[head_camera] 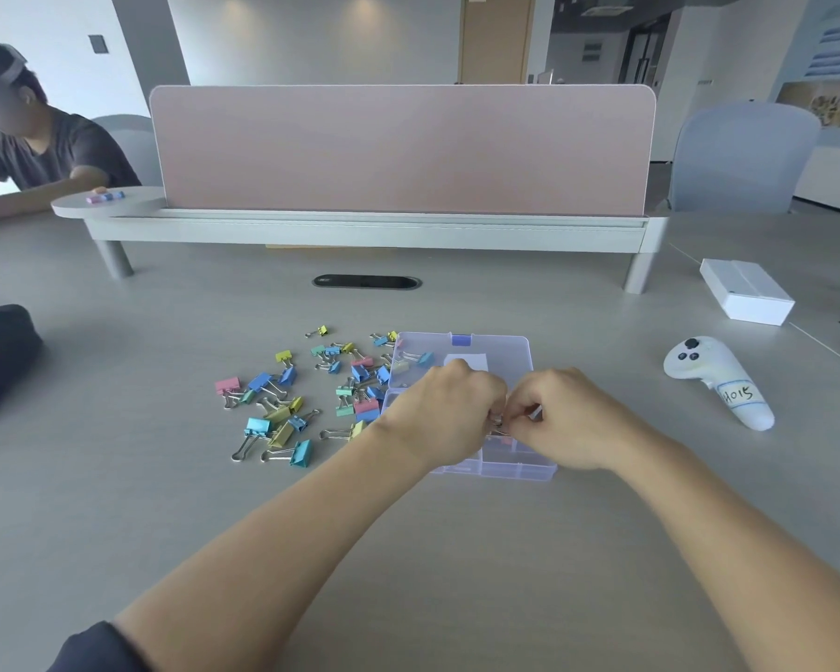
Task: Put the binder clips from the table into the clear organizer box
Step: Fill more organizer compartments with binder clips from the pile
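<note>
Binder clips [301, 452] are lying scattered on the table [408, 550] just left of the clear organizer box [505, 472]. Most are not yet moved, and a few are sitting against or under its opened lid [505, 346] at the far side. Over the near compartments the left hand [449, 409] and the right hand [561, 419] are meeting, the fingers of both curled in and pinching one small binder clip [498, 422] between them. Only its silver wire loops are showing, the body being hidden behind the knuckles. Both hands appear to be working the clip (perhaps folding its handles, though that is a guess) above the box rather than releasing it.

Risk is sitting mainly in that pinch. The clip is sprung and the hold is on thin wire, so a slipping fingertip could be letting it snap and jump, landing outside the box or in a compartment not meant for it. The box looks light and is sitting unheld on a smooth table, so a wrist dragging on its near wall could be shoving it or knocking the lid. The left forearm is lying just beside the nearest clips of the pile, and a careless sweep could be scattering them across the table.
</note>
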